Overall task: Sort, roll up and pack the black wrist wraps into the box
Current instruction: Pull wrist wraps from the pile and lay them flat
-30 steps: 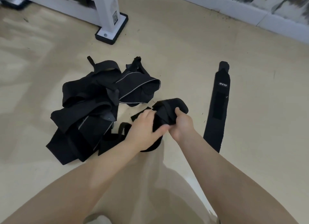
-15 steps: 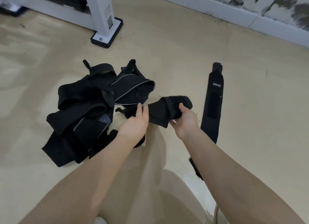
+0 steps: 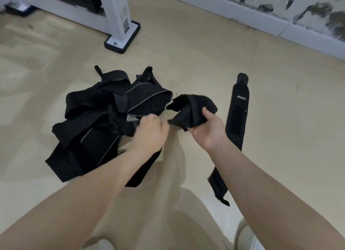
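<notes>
Fingers of your right hand [image 3: 207, 130] curl round a crumpled black fabric wrist wrap [image 3: 190, 107], thumb on top, holding it above the beige floor [image 3: 280, 137]. Your left hand [image 3: 151, 132] is fisted, pinching the wrap's tail end, both forearms reaching forward. Left of it lies a tangled heap of black wraps [image 3: 97, 122]; right lies a flat black wrap with a white logo [image 3: 238, 111]. Bare floor runs out to the white frame foot [image 3: 122, 38] and white baseboard [image 3: 280, 29].

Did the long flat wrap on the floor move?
No. The long flat wrap lies the same way beside the pile; only the camera shifted.
</notes>
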`<state>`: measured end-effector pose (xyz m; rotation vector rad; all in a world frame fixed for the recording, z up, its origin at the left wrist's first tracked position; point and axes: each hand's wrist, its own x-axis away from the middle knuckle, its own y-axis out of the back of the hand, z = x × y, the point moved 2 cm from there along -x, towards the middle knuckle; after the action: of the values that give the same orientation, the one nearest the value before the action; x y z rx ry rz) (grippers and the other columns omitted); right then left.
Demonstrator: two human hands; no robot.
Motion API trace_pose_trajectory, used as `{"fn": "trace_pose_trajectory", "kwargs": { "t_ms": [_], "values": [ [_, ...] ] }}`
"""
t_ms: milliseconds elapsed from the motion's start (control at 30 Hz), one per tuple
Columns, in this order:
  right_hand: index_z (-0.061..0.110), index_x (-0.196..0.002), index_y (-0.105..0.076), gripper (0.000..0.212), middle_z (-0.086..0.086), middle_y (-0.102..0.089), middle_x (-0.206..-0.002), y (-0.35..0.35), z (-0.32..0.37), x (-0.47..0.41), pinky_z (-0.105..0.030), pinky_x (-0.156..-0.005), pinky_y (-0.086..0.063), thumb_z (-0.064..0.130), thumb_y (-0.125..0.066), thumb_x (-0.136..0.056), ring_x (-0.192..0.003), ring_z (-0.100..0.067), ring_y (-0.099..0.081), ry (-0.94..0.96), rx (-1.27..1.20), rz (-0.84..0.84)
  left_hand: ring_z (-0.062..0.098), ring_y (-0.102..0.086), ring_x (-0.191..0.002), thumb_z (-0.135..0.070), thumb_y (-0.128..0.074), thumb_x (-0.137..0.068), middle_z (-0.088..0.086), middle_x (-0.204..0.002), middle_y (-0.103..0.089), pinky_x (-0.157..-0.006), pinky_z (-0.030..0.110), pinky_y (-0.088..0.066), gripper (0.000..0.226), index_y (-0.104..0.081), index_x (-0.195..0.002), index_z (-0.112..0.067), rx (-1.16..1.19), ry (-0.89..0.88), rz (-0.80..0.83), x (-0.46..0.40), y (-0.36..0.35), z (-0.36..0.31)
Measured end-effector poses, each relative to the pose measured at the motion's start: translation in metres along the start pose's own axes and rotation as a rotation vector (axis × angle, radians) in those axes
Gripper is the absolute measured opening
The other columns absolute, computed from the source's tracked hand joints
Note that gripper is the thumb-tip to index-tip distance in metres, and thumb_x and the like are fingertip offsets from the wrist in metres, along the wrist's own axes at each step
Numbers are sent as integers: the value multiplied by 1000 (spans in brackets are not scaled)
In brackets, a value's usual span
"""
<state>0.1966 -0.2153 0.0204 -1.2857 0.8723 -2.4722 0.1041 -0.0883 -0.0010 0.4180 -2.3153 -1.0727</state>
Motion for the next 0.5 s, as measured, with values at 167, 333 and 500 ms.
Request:
{"fn": "trace_pose_trajectory", "kwargs": {
  "t_ms": [167, 333, 500],
  "values": [
    [7, -128, -51, 43, -14, -64, -121, 15, 17, 8, -41, -97, -49, 12, -48, -85, -111, -29, -62, -57, 60, 194, 23, -55, -104, -69, -23, -91, 16, -117, -60, -90, 32, -43, 79, -62, -100, 0, 1301, 683, 426, 2, -26, -39],
    [8, -129, -52, 58, -13, -58, -130, 45, 23, 17, -49, -104, -41, -11, -47, -74, -120, -32, -54, -153, 299, 321, 30, -56, -119, -58, -30, -96, 13, -129, -59, -104, 45, -41, 60, -53, -131, -14, 1752, 523, 396, -11, -24, -53],
    [18, -125, -56, 49, 1, -57, -127, 80, 24, 21, -32, -109, -36, -6, -55, -82, -125, -17, -47, -267, 1319, 329, 20, -67, -99, -9, -52, -95, 5, -107, -69, -87, 34, -54, 24, -59, -115, -19, 1290, 166, 280, -24, -6, -68]
  ]
}}
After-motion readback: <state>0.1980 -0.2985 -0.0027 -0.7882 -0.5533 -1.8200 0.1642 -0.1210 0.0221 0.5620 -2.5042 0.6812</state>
